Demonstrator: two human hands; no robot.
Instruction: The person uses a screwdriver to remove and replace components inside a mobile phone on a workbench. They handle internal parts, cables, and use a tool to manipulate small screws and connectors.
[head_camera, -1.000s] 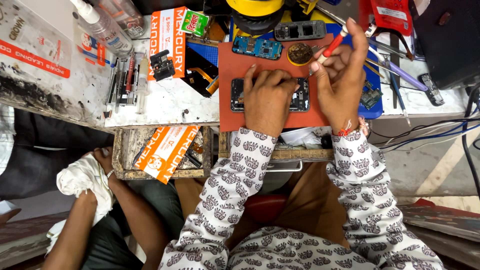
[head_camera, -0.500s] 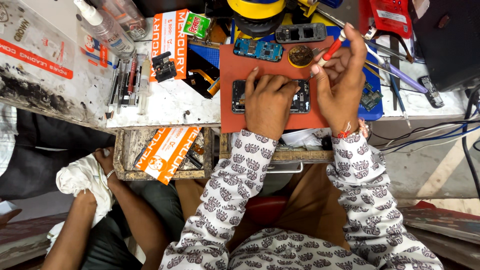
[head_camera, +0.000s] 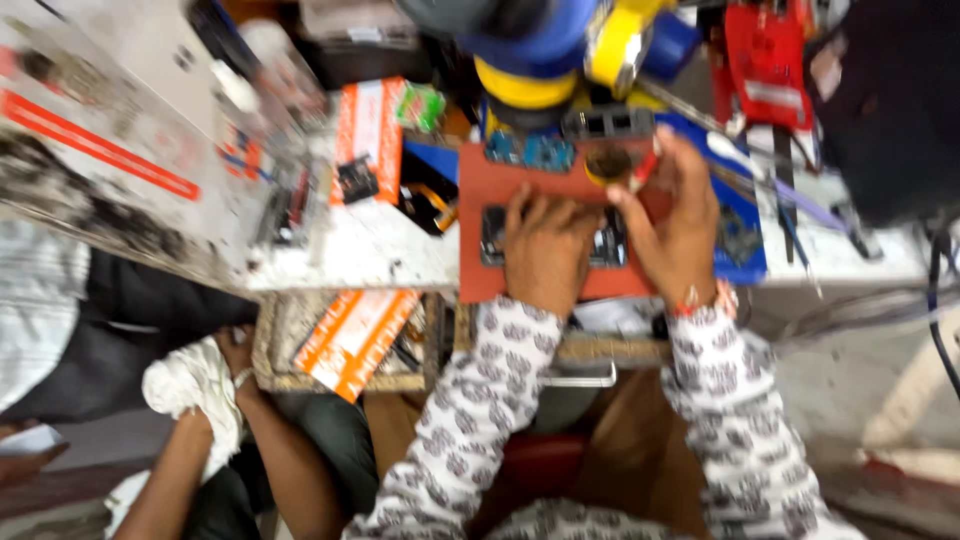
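Although the view is blurred by motion, a cluttered white bench (head_camera: 360, 250) is seen to fill the upper half of the picture, with a dark object at its far right corner and a red tool (head_camera: 765, 60) standing behind. On the bench a red work mat (head_camera: 480, 180) is laid, and upon the mat a dark, opened phone-like device (head_camera: 495, 235) lies flat, its long axis running left to right across the body of the person. The device is found directly beneath the left hand (head_camera: 545, 250), which is laid palm-down over its middle with the fingers spread flat and pressing, so that only the two ends remain visible. The left hand is therefore the nearer one and already in contact.

The right hand (head_camera: 680, 235) is raised just beyond the right end of the device, with its fingertips drawn together in a pinch on a thin red-handled tool (head_camera: 645, 170); whether it is a screwdriver or tweezers cannot be told. The tool's tip is pointed up and to the left, towards a small round dark container (head_camera: 607, 162) at the far edge of the mat, so the device lies below and to the left of that hand.

To the left an orange box (head_camera: 368, 135) is seen on the bench, and another orange box (head_camera: 352, 340) rests in an open drawer below. At lower left a second person's hand is held against a white cloth (head_camera: 195, 385), well apart from the work.
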